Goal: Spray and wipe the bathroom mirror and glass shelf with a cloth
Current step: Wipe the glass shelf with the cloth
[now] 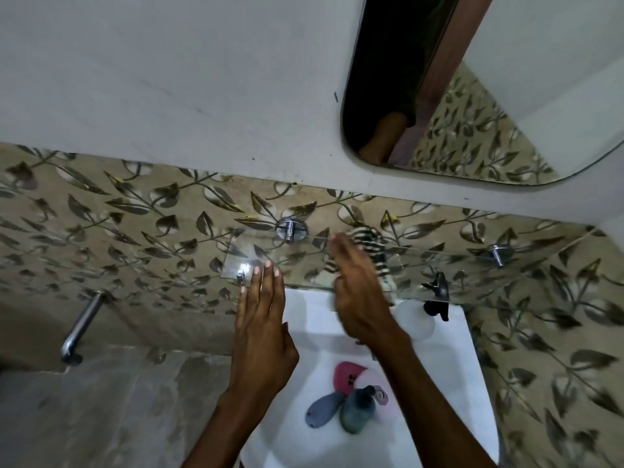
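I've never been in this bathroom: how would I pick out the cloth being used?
Find the glass shelf bolted to the leaf-patterned wall tiles below the mirror. The cloth lies on it under the right hand. Its dark and pale stripes are unlike anything nearby.

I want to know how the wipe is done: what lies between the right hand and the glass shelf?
Head view: a striped cloth lies under the right hand, pressed onto the glass shelf.

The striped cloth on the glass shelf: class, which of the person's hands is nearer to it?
Right. The right hand lies on the striped cloth on the glass shelf; the left hand rests at the shelf's left end, apart.
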Tool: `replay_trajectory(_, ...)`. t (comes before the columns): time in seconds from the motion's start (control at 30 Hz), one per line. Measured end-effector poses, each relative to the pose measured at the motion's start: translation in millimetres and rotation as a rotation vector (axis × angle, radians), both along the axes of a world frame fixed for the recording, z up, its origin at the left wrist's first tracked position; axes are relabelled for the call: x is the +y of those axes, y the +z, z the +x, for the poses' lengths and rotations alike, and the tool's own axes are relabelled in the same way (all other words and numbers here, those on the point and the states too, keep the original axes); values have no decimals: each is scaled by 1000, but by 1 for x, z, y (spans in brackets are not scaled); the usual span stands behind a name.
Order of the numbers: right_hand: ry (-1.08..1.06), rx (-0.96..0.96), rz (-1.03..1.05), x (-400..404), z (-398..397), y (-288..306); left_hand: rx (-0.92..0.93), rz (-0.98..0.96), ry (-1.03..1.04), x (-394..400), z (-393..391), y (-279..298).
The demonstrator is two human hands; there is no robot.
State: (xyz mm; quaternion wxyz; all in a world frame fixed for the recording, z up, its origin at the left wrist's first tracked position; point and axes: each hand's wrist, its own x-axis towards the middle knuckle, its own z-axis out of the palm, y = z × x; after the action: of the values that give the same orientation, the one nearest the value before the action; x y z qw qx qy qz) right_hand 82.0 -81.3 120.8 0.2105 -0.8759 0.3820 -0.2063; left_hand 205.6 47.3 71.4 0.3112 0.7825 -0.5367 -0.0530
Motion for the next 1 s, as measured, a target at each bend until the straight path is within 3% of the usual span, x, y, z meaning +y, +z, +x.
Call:
replay_trajectory(0.07,160,-65,24,9,13,-2,7,-3,5,-1,0,-1)
replay_trajectory(0.13,175,-123,91,7,12,-2,-6,-7,3,0,2,-1)
replay_trajectory(0.2,-4,-86,44,2,2,-5,-17,-24,3,5,6,1)
replay_trajectory(0.27,-253,83,-72,-1,-9,-11,-10,-65,19,10,10,1)
replay_trajectory(0.37,-344,159,-130,9,1,-17,59,-180,41,16,10,-3)
replay_trajectory(0.57,99,125,-268,31,72,-18,132,-328,162,26,8,-6)
replay_trajectory(0.7,426,218,-215,17,87,-6,128,-345,200,29,13,1)
replay_trajectory(0.87,347,233,-213,-6,94,6,164,-366,215,27,11,1)
replay_trajectory(1.0,448,259,-160,10,104,11,162,-392,212,20,-1,2)
